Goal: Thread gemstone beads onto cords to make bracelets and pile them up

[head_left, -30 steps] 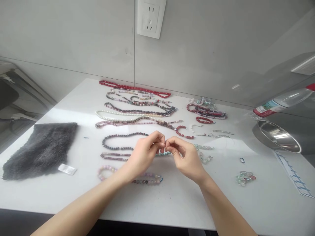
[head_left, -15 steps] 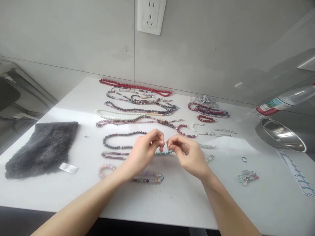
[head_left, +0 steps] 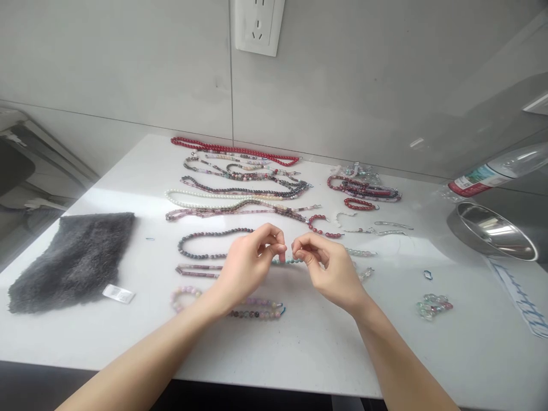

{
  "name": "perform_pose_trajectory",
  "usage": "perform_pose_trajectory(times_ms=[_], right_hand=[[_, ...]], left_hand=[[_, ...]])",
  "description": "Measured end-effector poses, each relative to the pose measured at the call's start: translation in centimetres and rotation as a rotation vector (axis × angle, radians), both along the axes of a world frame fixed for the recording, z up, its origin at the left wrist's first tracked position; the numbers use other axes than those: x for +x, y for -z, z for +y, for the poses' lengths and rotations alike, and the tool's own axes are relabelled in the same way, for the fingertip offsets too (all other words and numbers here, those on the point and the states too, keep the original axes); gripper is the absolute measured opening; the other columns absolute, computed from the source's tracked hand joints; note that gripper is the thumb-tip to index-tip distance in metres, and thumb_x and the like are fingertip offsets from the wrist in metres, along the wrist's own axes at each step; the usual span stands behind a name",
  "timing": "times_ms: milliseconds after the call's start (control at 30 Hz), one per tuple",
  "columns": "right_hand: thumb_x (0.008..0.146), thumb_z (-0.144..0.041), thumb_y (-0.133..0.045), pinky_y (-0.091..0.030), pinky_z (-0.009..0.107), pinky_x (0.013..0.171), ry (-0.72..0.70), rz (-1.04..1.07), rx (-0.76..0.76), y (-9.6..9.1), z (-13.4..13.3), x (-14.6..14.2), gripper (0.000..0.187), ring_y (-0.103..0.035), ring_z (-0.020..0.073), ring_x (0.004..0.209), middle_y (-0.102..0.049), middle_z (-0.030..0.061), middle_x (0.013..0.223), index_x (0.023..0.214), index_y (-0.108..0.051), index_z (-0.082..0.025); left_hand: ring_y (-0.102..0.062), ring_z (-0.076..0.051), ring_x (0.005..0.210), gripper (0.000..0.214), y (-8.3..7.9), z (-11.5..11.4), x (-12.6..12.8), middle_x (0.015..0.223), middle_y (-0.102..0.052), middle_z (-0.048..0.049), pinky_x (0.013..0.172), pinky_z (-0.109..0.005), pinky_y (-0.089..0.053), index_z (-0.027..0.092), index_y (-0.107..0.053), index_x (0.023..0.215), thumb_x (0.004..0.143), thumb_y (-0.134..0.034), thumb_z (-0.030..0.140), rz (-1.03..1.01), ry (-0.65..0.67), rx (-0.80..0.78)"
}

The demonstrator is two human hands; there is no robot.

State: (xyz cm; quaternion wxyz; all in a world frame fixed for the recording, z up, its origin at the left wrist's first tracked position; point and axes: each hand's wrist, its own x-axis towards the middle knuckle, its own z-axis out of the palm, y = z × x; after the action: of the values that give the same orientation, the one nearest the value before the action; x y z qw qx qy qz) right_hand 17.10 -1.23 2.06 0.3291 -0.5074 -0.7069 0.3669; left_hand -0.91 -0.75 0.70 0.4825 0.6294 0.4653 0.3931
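My left hand (head_left: 250, 265) and my right hand (head_left: 327, 268) are raised over the middle of the white table (head_left: 299, 337), both in a pinch, fingertips a few centimetres apart. What they pinch is too fine to see. Just behind the fingertips lies a teal bead strand (head_left: 289, 261). A dark bead strand (head_left: 209, 235) and a purple tube-bead strand (head_left: 194, 270) lie left of my left hand. A pastel bead strand (head_left: 257, 312) lies under my left wrist.
Several more bead strands, a red one (head_left: 240, 152) among them, lie in rows toward the wall. A bracelet pile (head_left: 363, 191), a small bead cluster (head_left: 433, 305), a grey fuzzy cloth (head_left: 72, 260), a steel bowl (head_left: 492, 228) and a lying bottle (head_left: 492, 174) surround them.
My two hands have drawn slightly apart, the gap between the pinched fingertips widening. The view has drifted a little.
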Motion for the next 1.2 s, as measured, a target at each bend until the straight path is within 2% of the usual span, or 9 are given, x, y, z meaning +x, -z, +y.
perform_pose_trajectory(times_ms=[233,433,633,733,867,1033,1200], right_hand=[[0.090,-0.010,-0.049,-0.044,0.026,0.064,0.018,0.046,0.041,0.1,-0.2,-0.3,0.016,-0.055,0.0133,0.070,-0.060,-0.0004,0.077,0.082,-0.057,-0.021],[0.093,-0.014,-0.049,-0.045,0.028,0.066,0.075,0.099,0.060,0.6,-0.2,-0.3,0.015,-0.057,0.0151,0.074,-0.060,0.0014,0.078,0.082,-0.057,-0.020],[0.093,-0.017,-0.051,-0.045,0.028,0.067,0.106,0.132,0.069,0.7,-0.2,-0.3,0.013,-0.055,0.0150,0.073,-0.058,0.0013,0.078,0.083,-0.058,-0.020],[0.093,-0.023,-0.055,-0.045,0.028,0.068,0.126,0.222,0.059,0.6,-0.2,-0.6,0.010,-0.054,0.0153,0.075,-0.058,0.0019,0.080,0.084,-0.059,-0.020],[0.093,-0.030,-0.058,-0.043,0.028,0.062,0.154,0.316,0.021,0.5,-0.1,-0.9,0.014,-0.049,0.0133,0.068,-0.056,0.0023,0.082,0.083,-0.058,-0.020],[0.093,-0.034,-0.058,-0.038,0.026,0.055,0.134,0.416,-0.058,0.4,-0.1,-0.9,0.016,-0.041,0.0103,0.060,-0.053,0.0011,0.081,0.085,-0.058,-0.020],[0.094,-0.028,-0.057,-0.043,0.028,0.064,0.139,0.352,0.040,0.4,-0.4,-1.2,0.012,-0.051,0.0137,0.072,-0.055,0.0023,0.085,0.085,-0.059,-0.021]], left_hand=[[-0.054,-0.010,0.064,0.012,0.0,0.0,0.2,0.076,-0.067,0.0044,0.056,-0.021,-0.033,0.023,-0.055,0.088,0.090,-0.051,0.012,-0.094,-0.006,0.015],[-0.060,-0.013,0.075,0.006,0.1,0.1,0.4,0.083,-0.067,0.0010,0.062,-0.023,-0.038,0.022,-0.056,0.088,0.090,-0.054,0.017,-0.134,-0.038,0.008],[-0.048,-0.010,0.062,0.005,0.0,0.1,0.5,0.092,-0.067,0.0004,0.058,-0.023,-0.036,0.021,-0.060,0.085,0.089,-0.058,0.023,-0.093,-0.056,-0.004],[-0.048,-0.011,0.064,0.010,-0.3,0.2,0.5,0.096,-0.067,-0.0019,0.055,-0.023,-0.035,0.020,-0.061,0.085,0.088,-0.061,0.030,-0.136,-0.026,-0.075],[-0.056,-0.014,0.076,0.018,-0.6,0.3,0.5,0.093,-0.067,-0.0051,0.058,-0.023,-0.037,0.019,-0.057,0.088,0.088,-0.061,0.037,-0.296,-0.017,-0.166],[-0.056,-0.011,0.071,0.018,-0.6,0.3,0.6,0.081,-0.065,-0.0018,0.057,-0.021,-0.035,0.019,-0.051,0.087,0.090,-0.060,0.034,-0.446,0.052,-0.188],[-0.060,-0.013,0.073,0.022,-0.6,0.3,0.7,0.077,-0.068,-0.0019,0.060,-0.021,-0.039,0.019,-0.057,0.093,0.083,-0.069,0.035,-0.392,0.034,-0.238]])
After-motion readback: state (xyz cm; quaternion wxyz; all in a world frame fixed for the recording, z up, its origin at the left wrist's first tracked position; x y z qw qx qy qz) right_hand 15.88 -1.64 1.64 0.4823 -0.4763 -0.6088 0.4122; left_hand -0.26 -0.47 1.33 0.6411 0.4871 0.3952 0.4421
